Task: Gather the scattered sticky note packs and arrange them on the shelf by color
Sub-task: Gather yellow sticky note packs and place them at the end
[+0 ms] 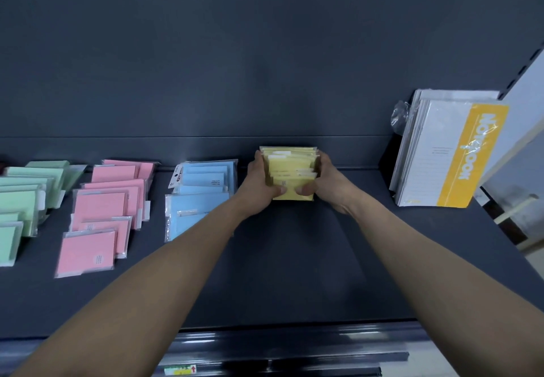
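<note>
- Bare forearms reach forward from the near edge over the dark shelf (294, 259).
- Left hand (260, 183) and right hand (326, 183) clasp the yellow sticky note packs (291, 170) from either side, with both thumbs pressed on the front pack.
- That yellow stack sits toward the back of the shelf, just right of the blue packs (203, 194).
- Pink packs (106, 211) and green packs (20, 200) lie further left.
- Wrapped notebooks (441, 152) lean at the far right.
</note>
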`<state>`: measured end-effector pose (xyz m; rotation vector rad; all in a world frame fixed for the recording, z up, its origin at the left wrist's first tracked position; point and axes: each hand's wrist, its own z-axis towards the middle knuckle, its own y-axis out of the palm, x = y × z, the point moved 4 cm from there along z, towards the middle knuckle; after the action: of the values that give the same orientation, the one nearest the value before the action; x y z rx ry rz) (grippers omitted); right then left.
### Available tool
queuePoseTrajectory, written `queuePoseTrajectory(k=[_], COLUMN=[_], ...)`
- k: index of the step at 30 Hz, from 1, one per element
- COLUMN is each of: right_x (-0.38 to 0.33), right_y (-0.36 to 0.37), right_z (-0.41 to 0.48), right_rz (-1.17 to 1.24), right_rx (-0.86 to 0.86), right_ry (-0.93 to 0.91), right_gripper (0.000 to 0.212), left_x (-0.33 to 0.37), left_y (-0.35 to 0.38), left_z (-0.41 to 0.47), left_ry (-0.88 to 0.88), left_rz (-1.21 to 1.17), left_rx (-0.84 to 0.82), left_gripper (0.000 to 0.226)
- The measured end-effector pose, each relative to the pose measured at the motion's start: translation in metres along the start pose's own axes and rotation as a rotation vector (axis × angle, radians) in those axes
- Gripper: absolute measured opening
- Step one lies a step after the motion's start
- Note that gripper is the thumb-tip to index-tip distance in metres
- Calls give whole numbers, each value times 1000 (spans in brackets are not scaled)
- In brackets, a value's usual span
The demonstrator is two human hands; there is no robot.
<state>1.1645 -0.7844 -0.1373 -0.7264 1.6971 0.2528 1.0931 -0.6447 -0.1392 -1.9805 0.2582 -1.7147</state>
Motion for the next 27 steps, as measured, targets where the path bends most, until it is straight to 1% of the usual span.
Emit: queuePoseTrajectory(k=[2,3,6,8,10,13,15,19,23,27], right_x=[-2,-3,-4,-3,-1,-3,-4,-5,-8,-7], right_y=[-2,-3,-2,-3,-6,-5,-6,-8,-9,-11], right_z=[0,0,1,1,0,-1,2,6,3,2], right_rz=[18,17,-27,-78,-118,-163,-173,-200,-224,-241], right_rx=[17,4,-69,-73,-45,23,73,50,47,40], right_ry=[-15,-19,0,16,25,-13,-49,-20,-11,1], right_gripper=[89,88,99,107,103,91,91,94,95,96], left_x=[2,2,-1,-3,-7,-4,0,2,4,7], left_y=[-2,-1,2,4,6,7,6,6,3,0], left_z=[4,6,9,8,9,13,15,16,14,10], left_ry=[-3,-17,-80,-111,-122,-71,-46,-67,-108,-122], left_rz=[-18,-30,-59,-64,-65,-15,-2,3,9,12], left_rx=[14,-6,-123,-157,-155,-68,-27,-38,-57,-49], left_gripper=[86,90,113,119,112,96,91,92,104,105])
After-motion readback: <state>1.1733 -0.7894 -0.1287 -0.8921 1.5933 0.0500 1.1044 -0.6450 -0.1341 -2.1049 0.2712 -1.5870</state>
